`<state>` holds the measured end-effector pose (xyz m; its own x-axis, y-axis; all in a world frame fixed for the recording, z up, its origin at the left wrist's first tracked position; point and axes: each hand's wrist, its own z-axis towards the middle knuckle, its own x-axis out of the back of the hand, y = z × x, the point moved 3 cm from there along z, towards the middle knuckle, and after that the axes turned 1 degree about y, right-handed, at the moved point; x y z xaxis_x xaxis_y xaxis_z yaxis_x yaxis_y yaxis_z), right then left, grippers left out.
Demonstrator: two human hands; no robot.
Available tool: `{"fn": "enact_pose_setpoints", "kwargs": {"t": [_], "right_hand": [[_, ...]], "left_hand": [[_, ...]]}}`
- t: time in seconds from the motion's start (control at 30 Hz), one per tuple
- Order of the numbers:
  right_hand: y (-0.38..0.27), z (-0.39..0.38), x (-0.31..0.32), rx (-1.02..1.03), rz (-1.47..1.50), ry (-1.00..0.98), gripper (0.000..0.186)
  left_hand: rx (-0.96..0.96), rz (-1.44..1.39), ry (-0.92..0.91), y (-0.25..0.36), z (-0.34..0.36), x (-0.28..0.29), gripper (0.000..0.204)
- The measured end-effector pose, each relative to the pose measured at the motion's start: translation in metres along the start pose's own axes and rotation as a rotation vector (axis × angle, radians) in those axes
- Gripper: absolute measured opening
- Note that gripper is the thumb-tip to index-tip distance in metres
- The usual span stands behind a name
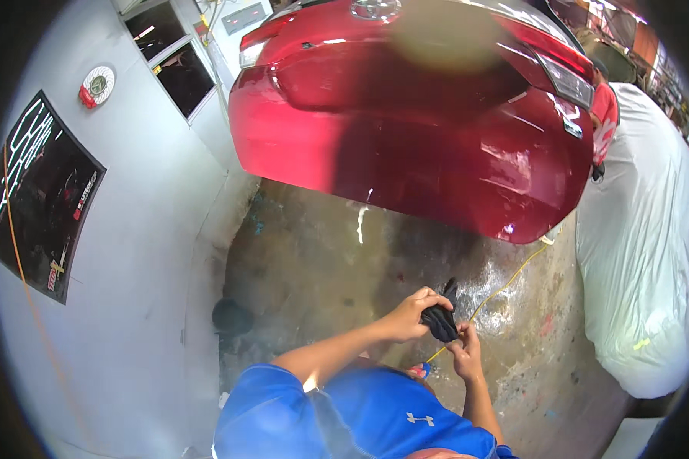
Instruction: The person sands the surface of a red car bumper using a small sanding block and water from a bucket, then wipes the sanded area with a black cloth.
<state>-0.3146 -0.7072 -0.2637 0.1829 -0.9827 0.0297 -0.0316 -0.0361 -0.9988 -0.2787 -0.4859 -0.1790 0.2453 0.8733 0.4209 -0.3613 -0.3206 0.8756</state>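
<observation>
A crumpled black glove is held in front of my body, above the floor. My left hand grips its upper left side, thumb and fingers bent around it, and a dark tip of the glove sticks up past the fingers. At the glove's lower right edge, my right hand pinches the material between thumb and fingers. Both hands are bare. Beyond them stands the rear of a glossy red car, apart from my hands.
A yellow cord runs over the wet-looking floor to the right of my hands. A plastic-covered vehicle stands at the right. Beside the red car is another person in a red shirt. A dark bucket-like object sits by the left wall.
</observation>
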Motion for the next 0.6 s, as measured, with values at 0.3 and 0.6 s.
{"fn": "enact_pose_setpoints", "kwargs": {"t": [0.3,0.6], "right_hand": [[-0.121,0.074,-0.07,-0.085,0.565,-0.187,0.039],[-0.164,0.131,-0.112,-0.02,0.833,-0.055,0.059]], "left_hand": [[0.006,0.306,0.244,-0.005,-0.028,0.153,0.032],[-0.081,0.211,0.187,0.01,-0.035,0.25,0.02]]}}
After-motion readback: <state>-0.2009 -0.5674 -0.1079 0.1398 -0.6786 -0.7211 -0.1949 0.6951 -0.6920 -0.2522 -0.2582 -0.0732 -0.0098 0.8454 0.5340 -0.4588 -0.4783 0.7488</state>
